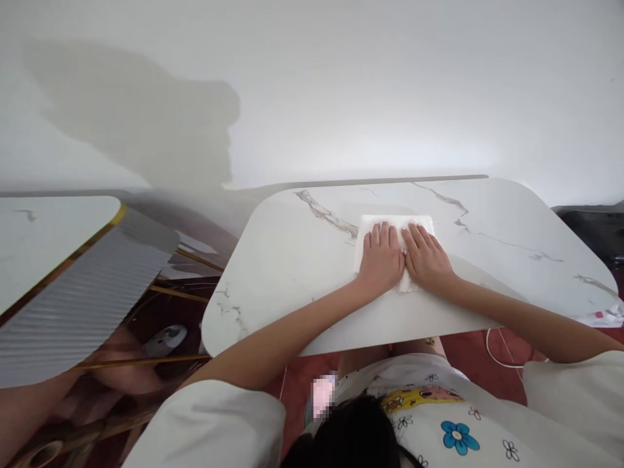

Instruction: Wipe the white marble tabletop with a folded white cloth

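Observation:
A white square sheet [396, 221], either a folded tissue or a thin cloth, lies flat on the white marble-patterned table [273, 260]. My left hand [382, 259] rests palm down on its left half, fingers stretched out and pointing away from me. Beside it, my right hand [429, 260] presses flat on the sheet's right half, fingers also extended and angled to the left. The thumbs meet or nearly meet at the middle. Most of the sheet is covered by my hands; its far edge and a near corner show.
Behind the table rises a white wall [341, 97] bearing a large shadow. A second table [53, 240] with a gold edge and ribbed grey side stands at left, a person's legs beneath it. A dark object [592, 231] is at far right. A white cable [494, 354] hangs below.

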Demonstrator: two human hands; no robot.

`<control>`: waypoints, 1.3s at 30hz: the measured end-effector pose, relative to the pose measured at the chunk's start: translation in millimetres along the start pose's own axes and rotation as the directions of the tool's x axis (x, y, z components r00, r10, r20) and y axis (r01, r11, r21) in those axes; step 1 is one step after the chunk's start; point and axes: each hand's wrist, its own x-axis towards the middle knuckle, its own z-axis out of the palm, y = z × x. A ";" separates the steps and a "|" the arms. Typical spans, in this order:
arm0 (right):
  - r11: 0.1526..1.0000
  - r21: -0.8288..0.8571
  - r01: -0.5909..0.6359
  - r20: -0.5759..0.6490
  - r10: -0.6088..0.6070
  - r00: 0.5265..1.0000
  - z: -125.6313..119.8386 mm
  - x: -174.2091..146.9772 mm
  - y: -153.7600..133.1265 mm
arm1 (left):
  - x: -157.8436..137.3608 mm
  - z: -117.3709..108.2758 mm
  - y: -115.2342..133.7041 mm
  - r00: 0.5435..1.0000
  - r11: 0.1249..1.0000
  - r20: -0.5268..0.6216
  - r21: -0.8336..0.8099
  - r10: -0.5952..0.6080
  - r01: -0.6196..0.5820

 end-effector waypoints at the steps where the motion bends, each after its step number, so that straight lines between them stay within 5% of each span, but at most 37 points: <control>1: 1.000 0.004 -0.002 0.015 0.002 1.000 -2.9 -5.0 0.6 | -2.9 -2.0 4.2 1.000 1.000 0.017 0.001 0.004 -0.004; 12: 0.996 0.086 0.016 0.059 -0.021 0.998 -24.8 -47.9 -1.9 | -37.9 -19.2 36.3 0.994 1.000 0.108 -0.001 -0.005 0.005; 24: 0.989 0.146 0.027 0.062 -0.036 0.997 -43.2 -84.7 -6.2 | -75.7 -24.1 53.1 0.997 0.996 0.051 -0.065 0.056 -0.053; 30: 0.987 0.163 0.008 0.058 -0.018 0.998 -38.0 -67.2 3.7 | -56.3 -21.1 41.0 0.990 0.989 0.019 -0.038 0.140 -0.139; 39: 0.976 0.207 0.061 0.039 -0.070 0.997 -13.7 -13.0 45.9 | 19.0 -2.2 16.7 0.983 0.966 -0.004 -0.184 0.182 -0.180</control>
